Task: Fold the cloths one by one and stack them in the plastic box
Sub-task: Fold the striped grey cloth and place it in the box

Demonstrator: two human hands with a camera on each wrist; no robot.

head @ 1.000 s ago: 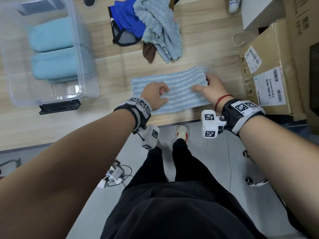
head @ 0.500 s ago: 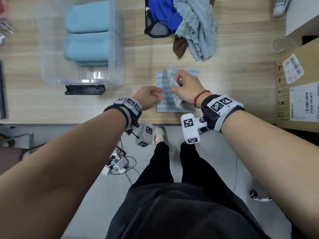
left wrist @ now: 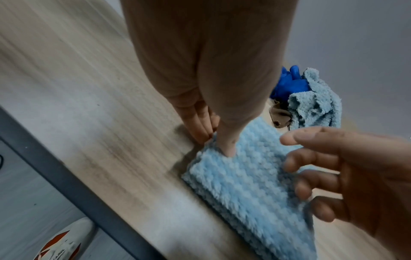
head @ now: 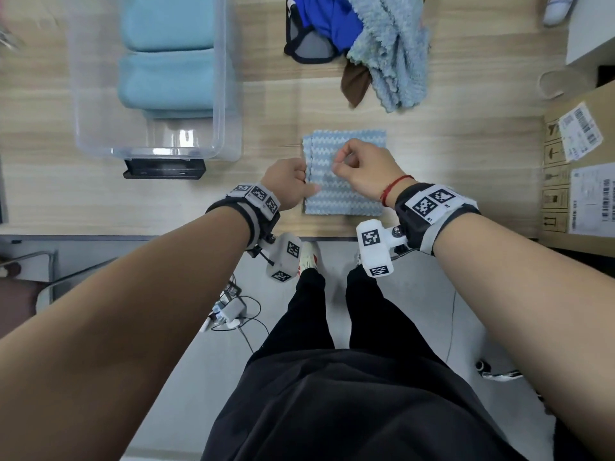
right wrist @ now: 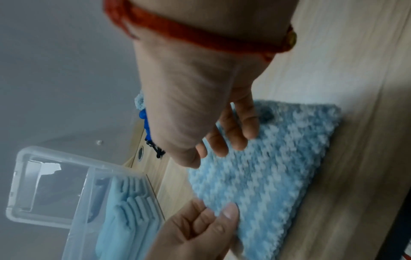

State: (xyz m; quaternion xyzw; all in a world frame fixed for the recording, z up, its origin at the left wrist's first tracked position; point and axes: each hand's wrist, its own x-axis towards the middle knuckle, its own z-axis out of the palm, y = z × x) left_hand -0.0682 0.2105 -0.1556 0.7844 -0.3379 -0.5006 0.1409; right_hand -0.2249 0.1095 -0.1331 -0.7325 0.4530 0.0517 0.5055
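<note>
A light blue zigzag cloth (head: pixel 346 194) lies folded into a near square on the wooden table, close to its front edge. My left hand (head: pixel 293 184) is at the cloth's left edge. Its thumb (left wrist: pixel 229 149) presses on top of the cloth (left wrist: pixel 244 184) while the fingers (left wrist: pixel 200 130) reach under the edge, pinching it. My right hand (head: pixel 352 161) hovers over the cloth's middle with fingers (left wrist: pixel 311 168) loosely curled and empty. The clear plastic box (head: pixel 149 153) stands to the left and holds folded turquoise cloths (head: pixel 166 78).
A pile of unfolded cloths (head: pixel 382 51), pale blue, dark blue and brown, lies behind the folded one. A cardboard box (head: pixel 579 168) stands at the right. A black flat object (head: pixel 163 169) lies in front of the plastic box. The table's front edge (head: pixel 166 232) runs just below my wrists.
The cloth lay as a wide strip under both hands. My right hand carried its right end over to the left, halving it, and has let go. My left hand stayed at the left edge.
</note>
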